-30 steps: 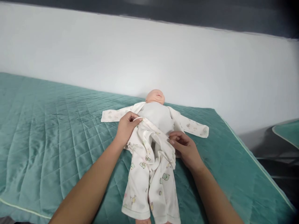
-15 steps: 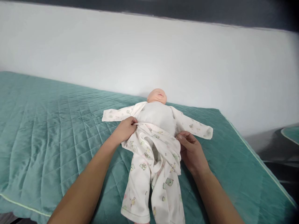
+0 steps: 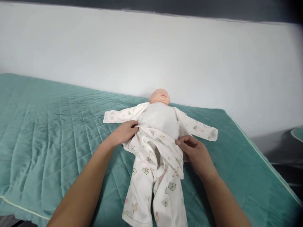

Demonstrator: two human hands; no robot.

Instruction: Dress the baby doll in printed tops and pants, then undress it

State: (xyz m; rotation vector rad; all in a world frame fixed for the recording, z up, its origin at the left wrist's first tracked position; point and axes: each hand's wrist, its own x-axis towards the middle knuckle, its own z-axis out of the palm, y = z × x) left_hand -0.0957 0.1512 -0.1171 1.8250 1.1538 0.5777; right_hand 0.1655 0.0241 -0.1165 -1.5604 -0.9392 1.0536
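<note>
A baby doll lies on its back, its head toward the wall and its white padded torso bare. Its arms are spread in the sleeves of a printed white top. Printed white baby trousers cover its legs, with an opening at the crotch. My left hand pinches the trousers' waistband at the doll's hip on the left. On the opposite hip, my right hand has its thumb and fingers closed on the waistband edge.
A green quilted cover lies under the doll, with a pale piped edge at the right and front. The white wall stands directly behind. Another green-covered surface shows at the far right.
My right hand has shifted slightly inward along the waistband, and my left hand has dropped a little with its wrist lower. The doll lies as before.
</note>
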